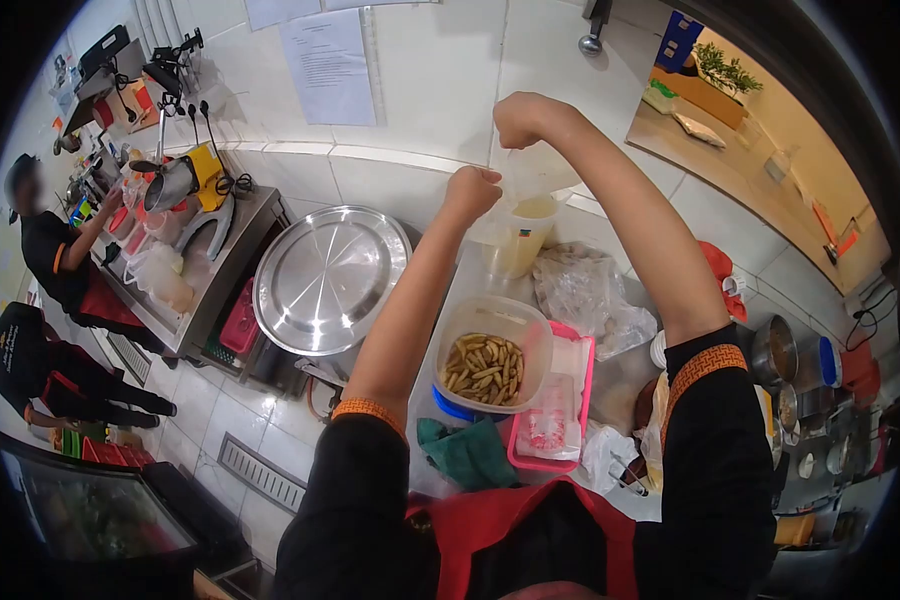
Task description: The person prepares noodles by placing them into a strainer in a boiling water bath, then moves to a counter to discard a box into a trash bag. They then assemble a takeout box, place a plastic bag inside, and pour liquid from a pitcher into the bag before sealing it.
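Note:
My right hand [527, 118] is raised near the tiled wall, its fingers closed at the top of a translucent plastic piece [545, 172], whose exact kind I cannot make out. Lower and to the left, my left hand [473, 192] is also closed; whatever it grips is hidden. Just below both hands stands a translucent plastic pitcher [520, 240] with something pale yellow in it. Closer to me is a clear square tub [515, 325] holding many brownish-green, finger-shaped pieces of food [484, 368]. A crumpled clear plastic bag [577, 290] lies right of the pitcher.
A pink tray [587, 400] and a green cloth [468, 452] lie near my body. Left stands a large pot with a steel lid [332, 275]. Two other people [50, 240] are at the far left, one beside a steel counter [255, 225]. Metal bowls [775, 348] sit at the right.

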The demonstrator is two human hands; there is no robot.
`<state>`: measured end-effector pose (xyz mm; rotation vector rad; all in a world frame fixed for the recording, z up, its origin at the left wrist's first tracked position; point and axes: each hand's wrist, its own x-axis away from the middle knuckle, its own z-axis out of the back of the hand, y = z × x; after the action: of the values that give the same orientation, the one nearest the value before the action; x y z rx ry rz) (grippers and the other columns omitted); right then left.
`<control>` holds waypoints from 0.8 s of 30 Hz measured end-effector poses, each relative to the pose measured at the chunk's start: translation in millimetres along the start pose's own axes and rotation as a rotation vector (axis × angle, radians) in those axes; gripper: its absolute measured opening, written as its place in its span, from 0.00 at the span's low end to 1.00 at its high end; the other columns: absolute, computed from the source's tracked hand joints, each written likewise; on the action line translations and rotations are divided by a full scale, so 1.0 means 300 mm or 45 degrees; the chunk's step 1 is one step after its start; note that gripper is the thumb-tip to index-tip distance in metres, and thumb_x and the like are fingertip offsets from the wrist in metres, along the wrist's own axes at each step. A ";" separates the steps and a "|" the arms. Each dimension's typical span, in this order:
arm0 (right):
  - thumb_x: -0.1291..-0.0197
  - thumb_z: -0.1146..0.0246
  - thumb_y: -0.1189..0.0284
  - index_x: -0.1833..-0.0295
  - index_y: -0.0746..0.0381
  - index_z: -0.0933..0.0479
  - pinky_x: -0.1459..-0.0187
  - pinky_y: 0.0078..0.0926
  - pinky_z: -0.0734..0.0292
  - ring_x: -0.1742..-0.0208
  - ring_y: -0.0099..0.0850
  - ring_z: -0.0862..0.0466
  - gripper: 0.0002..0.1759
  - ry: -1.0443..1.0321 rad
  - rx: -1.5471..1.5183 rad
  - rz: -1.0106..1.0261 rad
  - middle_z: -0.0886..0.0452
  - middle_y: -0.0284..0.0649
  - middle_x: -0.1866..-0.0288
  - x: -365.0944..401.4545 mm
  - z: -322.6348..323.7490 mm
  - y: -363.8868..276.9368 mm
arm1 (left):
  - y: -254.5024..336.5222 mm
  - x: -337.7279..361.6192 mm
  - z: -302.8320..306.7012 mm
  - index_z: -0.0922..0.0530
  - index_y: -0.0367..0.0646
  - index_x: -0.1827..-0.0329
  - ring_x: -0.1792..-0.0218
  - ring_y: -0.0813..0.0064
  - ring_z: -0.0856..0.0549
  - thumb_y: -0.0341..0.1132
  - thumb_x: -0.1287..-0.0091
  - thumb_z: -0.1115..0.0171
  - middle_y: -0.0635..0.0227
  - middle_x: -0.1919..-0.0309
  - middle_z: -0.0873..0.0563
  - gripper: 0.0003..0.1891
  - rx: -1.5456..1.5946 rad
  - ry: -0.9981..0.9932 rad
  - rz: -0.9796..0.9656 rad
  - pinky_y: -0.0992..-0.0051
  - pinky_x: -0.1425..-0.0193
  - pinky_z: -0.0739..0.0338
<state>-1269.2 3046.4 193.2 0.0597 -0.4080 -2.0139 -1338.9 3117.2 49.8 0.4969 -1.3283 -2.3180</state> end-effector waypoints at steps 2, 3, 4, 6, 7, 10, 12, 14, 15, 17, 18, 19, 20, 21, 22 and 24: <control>0.59 0.40 0.71 0.75 0.65 0.20 0.67 0.36 0.26 0.71 0.42 0.20 0.08 0.004 0.019 0.003 0.20 0.49 0.74 -0.005 -0.004 -0.003 | -0.024 -0.008 -0.012 0.18 0.40 0.62 0.68 0.67 0.16 0.28 0.56 0.40 0.55 0.69 0.16 0.15 0.020 0.047 -0.027 0.74 0.61 0.23; 0.59 0.40 0.71 0.75 0.65 0.20 0.67 0.36 0.26 0.71 0.42 0.20 0.08 0.005 0.029 0.006 0.20 0.49 0.74 -0.006 -0.005 -0.003 | -0.035 -0.013 -0.016 0.18 0.40 0.62 0.68 0.68 0.16 0.28 0.55 0.40 0.56 0.69 0.16 0.15 0.049 0.049 -0.023 0.74 0.62 0.23; 0.58 0.40 0.71 0.75 0.65 0.20 0.67 0.36 0.26 0.71 0.42 0.20 0.08 0.001 0.018 0.013 0.20 0.49 0.74 -0.006 -0.006 0.000 | -0.047 -0.020 -0.018 0.18 0.40 0.61 0.69 0.69 0.16 0.28 0.55 0.40 0.56 0.70 0.16 0.15 0.078 0.051 -0.019 0.75 0.62 0.24; 0.58 0.40 0.70 0.75 0.65 0.20 0.66 0.35 0.26 0.70 0.41 0.20 0.09 -0.010 -0.003 0.027 0.20 0.48 0.74 -0.001 -0.008 0.017 | -0.067 -0.031 -0.020 0.18 0.39 0.61 0.70 0.71 0.17 0.28 0.55 0.40 0.57 0.71 0.16 0.16 0.154 0.041 0.002 0.75 0.63 0.24; 0.57 0.40 0.70 0.75 0.64 0.20 0.66 0.35 0.26 0.70 0.41 0.20 0.09 0.011 -0.056 0.033 0.19 0.47 0.74 -0.001 -0.014 0.035 | -0.078 -0.037 -0.019 0.18 0.39 0.61 0.71 0.72 0.17 0.28 0.55 0.40 0.58 0.72 0.16 0.16 0.202 0.028 0.017 0.76 0.64 0.24; 0.52 0.41 0.67 0.72 0.61 0.19 0.63 0.35 0.26 0.67 0.41 0.19 0.10 0.032 -0.151 0.008 0.18 0.43 0.72 -0.019 -0.044 0.122 | -0.095 -0.035 0.000 0.18 0.39 0.60 0.72 0.74 0.17 0.27 0.55 0.41 0.59 0.73 0.16 0.16 0.248 0.002 0.043 0.77 0.65 0.25; 0.54 0.42 0.70 0.68 0.62 0.19 0.60 0.35 0.25 0.63 0.42 0.19 0.10 0.104 -0.135 -0.012 0.19 0.47 0.67 -0.015 -0.094 0.145 | -0.113 -0.038 0.015 0.18 0.39 0.60 0.72 0.74 0.18 0.27 0.56 0.41 0.60 0.74 0.16 0.17 0.244 -0.003 0.036 0.77 0.65 0.25; 0.52 0.44 0.70 0.62 0.63 0.20 0.57 0.36 0.25 0.57 0.42 0.20 0.13 0.083 -0.110 -0.099 0.19 0.47 0.60 -0.031 -0.159 0.151 | -0.138 -0.045 0.019 0.18 0.39 0.60 0.72 0.75 0.18 0.26 0.56 0.42 0.60 0.74 0.16 0.17 0.242 -0.005 0.013 0.76 0.65 0.25; 0.53 0.44 0.71 0.62 0.63 0.20 0.57 0.37 0.25 0.56 0.42 0.20 0.13 0.074 -0.114 -0.116 0.19 0.46 0.59 -0.031 -0.179 0.139 | -0.137 -0.038 0.026 0.18 0.39 0.59 0.73 0.74 0.18 0.26 0.56 0.42 0.60 0.74 0.16 0.17 0.230 -0.002 0.015 0.76 0.65 0.25; 0.53 0.44 0.72 0.61 0.63 0.20 0.57 0.37 0.25 0.55 0.41 0.20 0.13 0.055 -0.122 -0.148 0.19 0.45 0.58 -0.026 -0.228 0.111 | -0.135 -0.019 0.039 0.18 0.38 0.59 0.73 0.74 0.18 0.25 0.56 0.42 0.60 0.73 0.16 0.17 0.206 0.004 0.021 0.76 0.65 0.25; 0.51 0.43 0.69 0.62 0.60 0.20 0.56 0.38 0.26 0.55 0.39 0.20 0.12 0.066 -0.078 -0.144 0.19 0.43 0.59 -0.044 -0.270 0.105 | -0.134 -0.015 0.042 0.18 0.38 0.59 0.73 0.74 0.18 0.25 0.55 0.42 0.59 0.73 0.16 0.18 0.205 0.000 0.037 0.76 0.65 0.25; 0.49 0.42 0.67 0.62 0.57 0.20 0.56 0.39 0.26 0.56 0.38 0.20 0.11 0.078 -0.034 -0.139 0.19 0.41 0.61 -0.063 -0.312 0.096 | -0.133 -0.013 0.045 0.18 0.38 0.58 0.72 0.74 0.18 0.25 0.55 0.43 0.59 0.73 0.16 0.18 0.203 -0.004 0.054 0.76 0.65 0.25; 0.48 0.41 0.64 0.63 0.55 0.19 0.55 0.39 0.27 0.56 0.37 0.20 0.10 0.090 0.010 -0.134 0.18 0.39 0.62 -0.069 -0.330 0.082 | -0.134 -0.012 0.048 0.19 0.38 0.58 0.72 0.74 0.18 0.25 0.55 0.43 0.59 0.73 0.16 0.18 0.200 -0.008 0.072 0.76 0.64 0.25; 0.48 0.41 0.64 0.63 0.54 0.19 0.55 0.40 0.28 0.56 0.36 0.20 0.09 0.069 0.050 -0.112 0.18 0.39 0.62 -0.076 -0.344 0.072 | -0.135 -0.012 0.051 0.19 0.38 0.58 0.72 0.73 0.18 0.24 0.55 0.43 0.59 0.72 0.16 0.18 0.198 -0.009 0.073 0.76 0.64 0.25; 0.48 0.42 0.65 0.63 0.54 0.20 0.54 0.41 0.28 0.56 0.36 0.20 0.09 0.046 0.089 -0.090 0.18 0.38 0.62 -0.085 -0.359 0.061 | -0.137 -0.012 0.054 0.19 0.37 0.58 0.72 0.73 0.18 0.24 0.55 0.43 0.58 0.72 0.16 0.18 0.197 -0.011 0.077 0.76 0.64 0.25; 0.50 0.43 0.68 0.63 0.55 0.20 0.52 0.42 0.30 0.56 0.36 0.20 0.10 0.006 0.115 -0.030 0.19 0.39 0.62 -0.088 -0.361 0.031 | -0.149 -0.013 0.054 0.19 0.37 0.58 0.71 0.73 0.18 0.24 0.55 0.43 0.58 0.72 0.16 0.18 0.199 -0.006 0.078 0.76 0.63 0.25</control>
<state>-1225.6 3037.6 90.8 0.1263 -0.4973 -2.0176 -1351.8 3151.3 19.0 0.4924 -1.5130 -2.1782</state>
